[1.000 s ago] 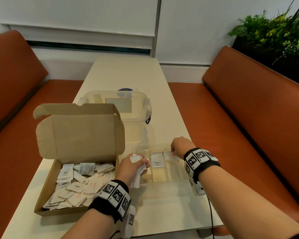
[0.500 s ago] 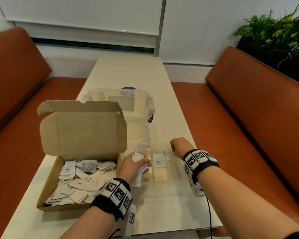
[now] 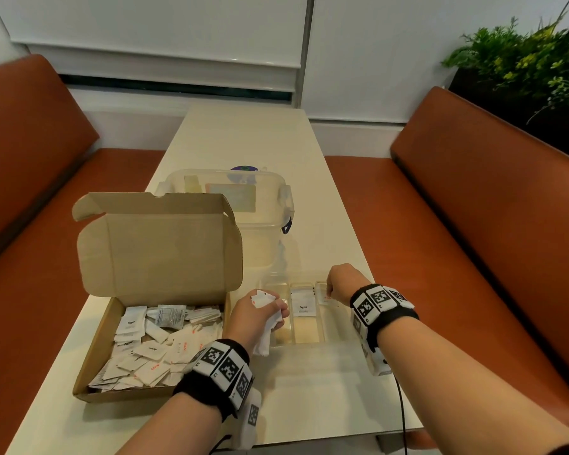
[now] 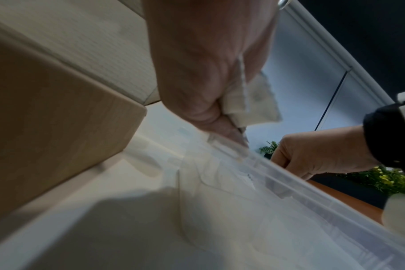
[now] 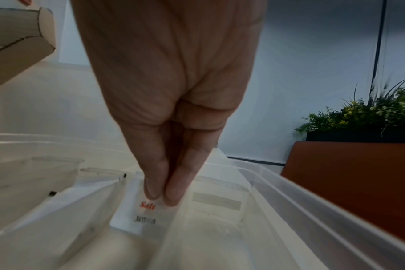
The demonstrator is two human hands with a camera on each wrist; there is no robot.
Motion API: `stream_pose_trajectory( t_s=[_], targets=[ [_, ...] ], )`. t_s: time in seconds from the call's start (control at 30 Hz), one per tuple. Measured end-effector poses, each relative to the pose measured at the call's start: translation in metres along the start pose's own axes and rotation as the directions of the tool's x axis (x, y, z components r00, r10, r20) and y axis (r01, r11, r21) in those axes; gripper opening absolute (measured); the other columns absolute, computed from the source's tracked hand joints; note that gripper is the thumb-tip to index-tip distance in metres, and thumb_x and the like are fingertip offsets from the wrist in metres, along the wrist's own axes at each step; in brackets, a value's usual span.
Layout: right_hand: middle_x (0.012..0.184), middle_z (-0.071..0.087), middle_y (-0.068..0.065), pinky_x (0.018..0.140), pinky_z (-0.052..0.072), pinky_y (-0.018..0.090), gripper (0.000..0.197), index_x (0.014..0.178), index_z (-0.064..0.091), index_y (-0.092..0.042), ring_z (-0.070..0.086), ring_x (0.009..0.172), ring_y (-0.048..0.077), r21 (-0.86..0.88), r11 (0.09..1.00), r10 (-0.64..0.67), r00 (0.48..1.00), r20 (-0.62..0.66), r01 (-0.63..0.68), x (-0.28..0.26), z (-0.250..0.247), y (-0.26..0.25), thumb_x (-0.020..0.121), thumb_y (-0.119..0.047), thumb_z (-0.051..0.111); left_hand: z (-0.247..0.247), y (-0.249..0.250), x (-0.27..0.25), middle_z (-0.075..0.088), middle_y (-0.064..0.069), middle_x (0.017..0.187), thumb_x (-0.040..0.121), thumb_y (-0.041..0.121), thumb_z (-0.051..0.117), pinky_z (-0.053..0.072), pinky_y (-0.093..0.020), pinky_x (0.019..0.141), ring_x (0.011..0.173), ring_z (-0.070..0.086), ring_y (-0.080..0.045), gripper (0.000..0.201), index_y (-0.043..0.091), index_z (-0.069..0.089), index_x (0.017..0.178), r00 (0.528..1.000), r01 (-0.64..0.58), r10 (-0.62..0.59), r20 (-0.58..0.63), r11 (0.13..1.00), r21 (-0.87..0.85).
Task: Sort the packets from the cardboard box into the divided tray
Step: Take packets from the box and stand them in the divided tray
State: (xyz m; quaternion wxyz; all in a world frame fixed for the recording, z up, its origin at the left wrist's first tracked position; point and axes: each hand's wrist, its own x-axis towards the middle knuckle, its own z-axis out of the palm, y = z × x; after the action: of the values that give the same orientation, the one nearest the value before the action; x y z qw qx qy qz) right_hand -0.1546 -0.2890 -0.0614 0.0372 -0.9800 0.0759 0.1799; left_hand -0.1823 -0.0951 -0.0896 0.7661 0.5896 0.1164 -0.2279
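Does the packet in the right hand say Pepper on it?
No, the packet that the right hand pinches inside the divided tray has Salt printed on it in red letters.

Rust-orange benches (image 3: 473, 205) flank a long cream table (image 3: 250, 139); white blinds (image 3: 151, 24), perhaps over a window, upper centre; greenery (image 3: 519, 60) upper right.

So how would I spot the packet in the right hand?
Find the clear tray on the table, right of the cardboard box. There the right hand pinches a white packet, one compartment right of the black-lettered Pepper packet. Its red "Salt" lettering sets it apart.
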Motion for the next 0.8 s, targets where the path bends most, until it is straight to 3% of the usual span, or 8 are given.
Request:
stream_pose_trajectory(
  t_s=[0.23,0.4,0.57,0.67,0.73,0.8],
  targets=[
    [0.115,0.065,0.015,0.091,0.051,0.031,0.024,0.113,0.065,-0.002,0.062,0.106,0.028,0.01,1.0,0.001,1.0,0.005,-0.001,-0.001,-0.001,-0.001,0.092,-0.008,0.055,0.001,0.003,-0.003,0.063,-0.014,0.075,0.088,-0.007,0.056,0.05,-0.029,0.063,0.068,0.062,-0.024,0.011,0.004,0.057,0.089,1.0,0.005,-0.005,-0.001,1.0,0.022],
    [0.109,0.067,0.011,0.09,0.051,0.031,0.021,0.104,0.07,-0.005,0.063,0.099,0.025,0.176,0.983,-0.043,0.996,-0.072,0.055,-0.011,-0.01,-0.009,0.09,-0.007,0.054,0.001,0.006,-0.001,0.063,-0.015,0.076,0.088,-0.007,0.056,0.052,-0.031,0.065,0.067,0.063,-0.024,0.013,0.006,0.058,0.084,1.0,-0.004,0.004,0.01,1.0,0.028],
    [0.086,0.068,0.001,0.069,0.042,0.018,0.01,0.092,0.072,-0.01,0.058,0.075,0.01,0.412,0.873,-0.195,0.961,-0.196,0.261,-0.032,-0.015,-0.037,0.086,-0.012,0.064,0.005,0.008,0.001,0.066,-0.014,0.071,0.092,0.006,0.058,0.052,-0.031,0.06,0.061,0.065,-0.023,0.004,0.002,0.056,0.094,0.999,-0.045,0.044,0.018,0.998,0.038],
    [0.086,0.063,-0.001,0.062,0.045,0.016,0.017,0.099,0.068,-0.013,0.057,0.065,0.007,0.522,0.799,-0.227,0.954,-0.196,0.298,-0.04,-0.009,-0.052,0.083,-0.013,0.068,0.008,0.009,0.004,0.071,-0.016,0.08,0.096,0.022,0.054,0.052,-0.044,0.082,0.082,0.067,-0.034,0.02,0.004,0.063,0.096,0.994,-0.098,0.09,0.06,0.984,0.152],
    [0.099,0.063,0.001,0.067,0.049,0.019,0.032,0.11,0.063,-0.015,0.059,0.069,0.012,0.567,0.771,-0.229,0.957,-0.178,0.29,-0.04,-0.006,-0.057,0.08,-0.01,0.07,0.008,0.011,0.005,0.072,-0.019,0.093,0.099,0.035,0.047,0.05,-0.049,0.092,0.094,0.067,-0.036,0.031,0.01,0.065,0.098,0.996,-0.071,0.063,0.056,0.982,0.175],
    [0.107,0.062,0.0,0.074,0.048,0.022,0.042,0.118,0.059,-0.016,0.057,0.077,0.013,0.575,0.768,-0.223,0.959,-0.174,0.282,-0.04,-0.005,-0.058,0.079,-0.008,0.071,0.008,0.012,0.007,0.072,-0.019,0.094,0.1,0.042,0.04,0.049,-0.051,0.094,0.092,0.068,-0.034,0.039,0.012,0.066,0.097,1.0,-0.016,0.012,0.028,0.99,0.143]
  ],
)
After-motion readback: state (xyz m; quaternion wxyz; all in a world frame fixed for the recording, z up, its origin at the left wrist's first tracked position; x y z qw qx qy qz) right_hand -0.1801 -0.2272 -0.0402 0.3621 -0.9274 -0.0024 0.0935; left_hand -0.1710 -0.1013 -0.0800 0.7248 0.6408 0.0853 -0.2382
